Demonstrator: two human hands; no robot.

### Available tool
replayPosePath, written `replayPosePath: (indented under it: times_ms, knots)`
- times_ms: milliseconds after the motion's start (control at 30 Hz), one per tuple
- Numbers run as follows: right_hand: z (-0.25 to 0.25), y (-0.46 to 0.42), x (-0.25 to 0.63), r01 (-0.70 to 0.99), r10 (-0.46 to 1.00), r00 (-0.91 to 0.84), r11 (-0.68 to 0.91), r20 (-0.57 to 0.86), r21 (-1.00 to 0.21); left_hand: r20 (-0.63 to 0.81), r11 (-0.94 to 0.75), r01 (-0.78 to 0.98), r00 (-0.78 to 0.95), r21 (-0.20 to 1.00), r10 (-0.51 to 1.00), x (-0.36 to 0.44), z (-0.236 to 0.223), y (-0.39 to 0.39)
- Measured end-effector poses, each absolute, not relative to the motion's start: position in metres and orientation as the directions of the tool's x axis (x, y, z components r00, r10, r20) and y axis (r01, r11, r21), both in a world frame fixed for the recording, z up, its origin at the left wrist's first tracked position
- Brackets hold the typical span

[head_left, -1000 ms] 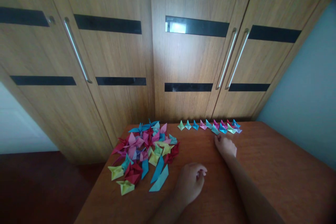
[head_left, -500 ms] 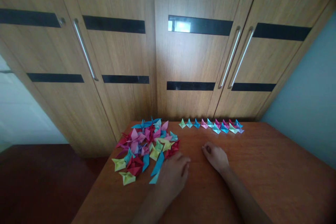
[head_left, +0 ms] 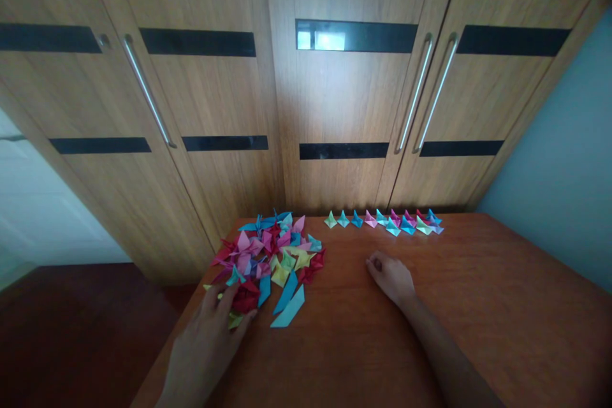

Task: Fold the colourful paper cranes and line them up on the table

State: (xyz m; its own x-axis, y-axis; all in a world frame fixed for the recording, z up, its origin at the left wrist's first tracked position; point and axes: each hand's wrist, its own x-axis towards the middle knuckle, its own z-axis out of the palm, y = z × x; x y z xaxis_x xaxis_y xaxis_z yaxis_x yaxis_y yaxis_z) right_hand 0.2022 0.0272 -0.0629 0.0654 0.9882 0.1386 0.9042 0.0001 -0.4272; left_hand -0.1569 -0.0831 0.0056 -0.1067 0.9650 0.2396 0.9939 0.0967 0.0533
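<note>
My left hand (head_left: 213, 325) reaches over the near left corner of a pile of folded paper pieces, its fingers spread apart. A red folded paper piece (head_left: 246, 296) lies between its fingers and thumb. Under the hand a yellow folded piece (head_left: 234, 320) is partly covered; whether the fingertips touch it I cannot tell. Beside the pile's near edge lies a flat light-blue paper strip (head_left: 288, 308), with a darker blue strip (head_left: 285, 293) behind it. My right hand (head_left: 392, 277) rests on the table with its fingers curled in, and nothing shows in it.
Small folded paper pieces (head_left: 370, 219) in several colours stand in a row along the back of the brown table (head_left: 344, 344), doubled towards the right. A wooden wardrobe (head_left: 335, 185) with metal handles rises behind. The table's left edge drops off beside the pile.
My left hand has moved left from the pile's right side to its near left corner, and its fingers have spread. The light-blue strip is uncovered. My right hand stays in place.
</note>
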Motion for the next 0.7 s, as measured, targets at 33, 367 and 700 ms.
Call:
replayPosePath:
  times_ms: [33, 367, 700]
  knots:
    - [-0.062, 0.027, 0.202, 0.904, 0.988, 0.065, 0.000, 0.137, -0.427, 0.223, 0.102, 0.993, -0.114, 0.063, 0.968, -0.154, 0.004, -0.083]
    - [-0.064, 0.028, 0.203, 0.898, 0.987, 0.049, 0.024, 0.155, -0.439, 0.245, -0.005, 0.991, -0.029, 0.134, 0.969, -0.141, -0.011, -0.071]
    - [-0.061, 0.027, 0.203, 0.888, 0.989, 0.044, 0.028, 0.144, -0.460, 0.540, -0.183, 0.981, 0.116, 0.072, 0.834, -0.169, -0.014, -0.070]
